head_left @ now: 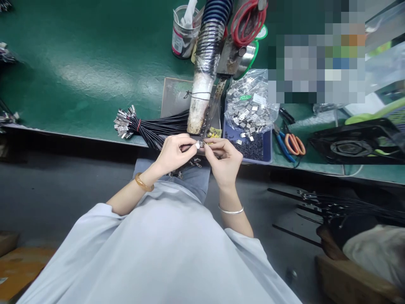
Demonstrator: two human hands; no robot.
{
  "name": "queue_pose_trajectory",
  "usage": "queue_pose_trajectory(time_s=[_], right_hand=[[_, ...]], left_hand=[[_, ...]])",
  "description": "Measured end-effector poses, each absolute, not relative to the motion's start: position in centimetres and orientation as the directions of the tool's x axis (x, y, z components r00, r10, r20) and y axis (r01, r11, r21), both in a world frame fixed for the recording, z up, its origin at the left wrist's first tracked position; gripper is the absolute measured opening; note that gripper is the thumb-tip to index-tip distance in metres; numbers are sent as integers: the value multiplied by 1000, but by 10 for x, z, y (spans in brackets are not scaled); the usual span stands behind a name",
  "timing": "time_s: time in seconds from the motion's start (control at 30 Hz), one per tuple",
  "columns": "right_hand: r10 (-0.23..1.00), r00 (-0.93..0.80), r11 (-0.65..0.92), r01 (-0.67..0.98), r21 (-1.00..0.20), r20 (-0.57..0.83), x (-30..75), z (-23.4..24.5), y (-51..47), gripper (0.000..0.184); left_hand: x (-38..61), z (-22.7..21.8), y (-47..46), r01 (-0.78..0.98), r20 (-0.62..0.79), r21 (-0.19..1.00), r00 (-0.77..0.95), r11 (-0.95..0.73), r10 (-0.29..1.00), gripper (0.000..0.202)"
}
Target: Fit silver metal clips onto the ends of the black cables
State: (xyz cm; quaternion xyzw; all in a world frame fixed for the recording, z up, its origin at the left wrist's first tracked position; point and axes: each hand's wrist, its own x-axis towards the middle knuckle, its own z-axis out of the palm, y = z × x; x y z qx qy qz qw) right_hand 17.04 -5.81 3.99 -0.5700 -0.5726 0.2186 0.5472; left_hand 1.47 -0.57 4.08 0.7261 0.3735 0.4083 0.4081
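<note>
My left hand (pixel 175 153) and my right hand (pixel 223 160) meet just below the edge of the green bench, fingertips pinched together. Between them sits a small metal connector shell (pixel 199 144) on the end of a black cable; both hands pinch it. A bundle of black cables (pixel 158 126) with metal connector ends (pixel 124 122) lies on the bench to the left of my hands. More cable ends (pixel 190 164) rest on my lap.
A clear bag of small metal shells (pixel 251 105) sits in a blue tray (pixel 268 152) to the right. Orange and blue handled pliers (pixel 292 144), a fume hose (pixel 205 63), a jar (pixel 183 31) and a black fan (pixel 354 145) stand on the green bench (pixel 79 63). Another cable bundle (pixel 332 207) lies at the lower right.
</note>
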Motion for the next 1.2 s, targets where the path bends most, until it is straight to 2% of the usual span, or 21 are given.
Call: queue_pose_trajectory(time_s=[0.07,0.3,0.5,0.87,1.2], right_hand=[[889,240,261,432,-863,389,171,42,-58,12],[843,156,311,638,-704,514,172,50,-60,12],[826,156,333,642,-691,542,173,51,-59,12],[843,135,323,648,-690,521,174,51,-55,13],[819,80,375,676,-635,568,175,56,-53,14]], left_hand=[[16,40,-6,200,310,896,361,-397,880,22],[24,34,-9,193,360,891,248,-410,899,18],[31,30,-15,185,427,870,182,-458,885,19],[36,28,-19,243,376,886,122,-395,918,17],[38,30,-19,199,456,865,71,-460,887,17]])
